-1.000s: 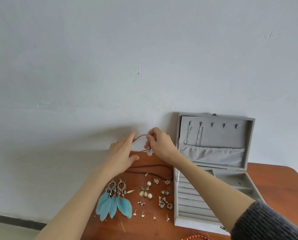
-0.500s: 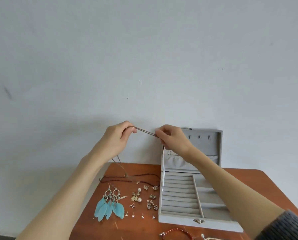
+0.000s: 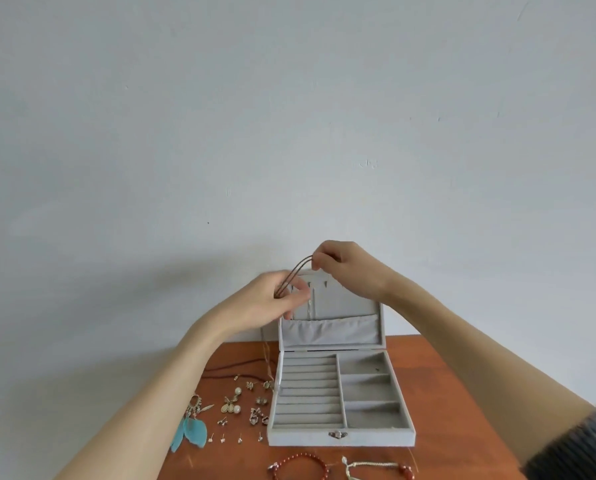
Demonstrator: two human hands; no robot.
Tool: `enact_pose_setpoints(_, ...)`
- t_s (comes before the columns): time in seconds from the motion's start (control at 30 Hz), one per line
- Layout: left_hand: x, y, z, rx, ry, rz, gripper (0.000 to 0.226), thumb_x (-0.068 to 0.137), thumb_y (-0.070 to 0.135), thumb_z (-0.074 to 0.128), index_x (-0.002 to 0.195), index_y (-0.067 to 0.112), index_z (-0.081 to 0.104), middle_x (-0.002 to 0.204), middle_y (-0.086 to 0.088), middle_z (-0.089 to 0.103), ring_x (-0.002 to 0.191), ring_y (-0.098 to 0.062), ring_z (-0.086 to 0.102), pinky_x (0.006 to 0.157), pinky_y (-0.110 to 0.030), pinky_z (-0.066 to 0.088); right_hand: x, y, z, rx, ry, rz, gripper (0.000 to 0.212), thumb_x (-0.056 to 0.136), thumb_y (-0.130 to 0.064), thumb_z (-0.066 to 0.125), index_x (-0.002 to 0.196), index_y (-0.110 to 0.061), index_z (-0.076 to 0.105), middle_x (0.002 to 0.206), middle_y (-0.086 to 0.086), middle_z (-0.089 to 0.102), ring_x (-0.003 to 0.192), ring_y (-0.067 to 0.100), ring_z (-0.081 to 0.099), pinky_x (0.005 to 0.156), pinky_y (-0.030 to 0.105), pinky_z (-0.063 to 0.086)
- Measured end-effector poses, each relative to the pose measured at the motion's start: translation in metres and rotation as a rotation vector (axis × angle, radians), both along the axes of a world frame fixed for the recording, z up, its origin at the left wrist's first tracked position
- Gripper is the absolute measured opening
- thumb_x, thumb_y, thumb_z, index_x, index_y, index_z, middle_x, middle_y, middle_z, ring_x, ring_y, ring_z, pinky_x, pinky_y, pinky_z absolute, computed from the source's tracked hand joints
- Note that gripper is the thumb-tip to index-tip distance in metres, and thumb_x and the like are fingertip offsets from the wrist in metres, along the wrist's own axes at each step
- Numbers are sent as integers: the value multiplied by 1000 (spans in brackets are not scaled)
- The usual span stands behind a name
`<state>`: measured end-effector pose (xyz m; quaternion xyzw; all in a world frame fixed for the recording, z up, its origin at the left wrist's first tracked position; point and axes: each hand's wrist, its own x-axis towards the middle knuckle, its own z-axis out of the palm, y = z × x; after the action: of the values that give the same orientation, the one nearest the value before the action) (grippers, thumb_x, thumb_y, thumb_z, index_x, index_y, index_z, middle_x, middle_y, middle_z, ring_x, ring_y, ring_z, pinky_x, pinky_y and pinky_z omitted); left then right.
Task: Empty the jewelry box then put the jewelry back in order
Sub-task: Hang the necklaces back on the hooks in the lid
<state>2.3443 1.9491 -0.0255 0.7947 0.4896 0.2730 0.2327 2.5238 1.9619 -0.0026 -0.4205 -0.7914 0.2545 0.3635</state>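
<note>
Both hands pinch a brown cord necklace above the open jewelry box. The right hand grips its upper end at one o'clock from the left hand; the hooks in the lid lie just behind, nearer the left hand.

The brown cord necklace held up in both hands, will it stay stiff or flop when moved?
Probably floppy: the brown cord necklace curves between the left hand and right hand. Likely light, since a pinch holds it.
</note>
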Motion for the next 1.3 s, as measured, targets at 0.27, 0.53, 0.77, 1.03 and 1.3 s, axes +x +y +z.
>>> enact_pose_setpoints(0.27, 27, 12, 7, 46, -255, -23, 33, 97, 32, 39, 70, 22, 55, 43, 14, 29, 40, -3, 27, 43, -15, 27, 35, 7, -16, -36, 57, -57, 37, 95, -35, 42, 63, -17, 34, 62, -6, 33, 58, 12, 29, 58, 25, 27)
enact_pose_setpoints(0.53, 50, 38, -14, 103, -204, 60, 33, 95, 30, 46, 64, 22, 56, 46, 9, 28, 46, -12, 27, 50, -28, 25, 47, 34, -49, -460, 462, 107, 38, 92, -38, 53, 63, -15, 48, 49, -5, 40, 50, 14, 44, 57, 24, 45)
enact_pose_setpoints(0.77, 46, 80, -58, 154, 54, 142, 22, 92, 33, 50, 73, 29, 59, 61, 11, 55, 52, 0, 45, 51, -12, 35, 46, 65, -85, -324, 181, -23, 29, 92, -34, 52, 73, -16, 65, 51, -7, 28, 44, 7, 28, 52, 19, 33)
enact_pose_setpoints(1.03, 63, 113, -82, 405, 113, 489, 33, 94, 39, 44, 69, 17, 42, 57, 7, 48, 63, -23, 52, 53, -30, 33, 26, 99, -113, 10, 88, -450, 42, 92, -29, 50, 56, -7, 50, 48, 4, 42, 51, 19, 38, 52, 29, 30)
enact_pose_setpoints(1.3, 77, 117, -91, 241, 65, 704, 35, 91, 43, 46, 69, 18, 54, 70, -2, 63, 72, -27, 54, 59, -29, 35, 15, 111, -128, -180, 196, -545, 53, 90, -25, 52, 41, -16, 35, 41, 0, 35, 45, 16, 36, 44, 26, 26)
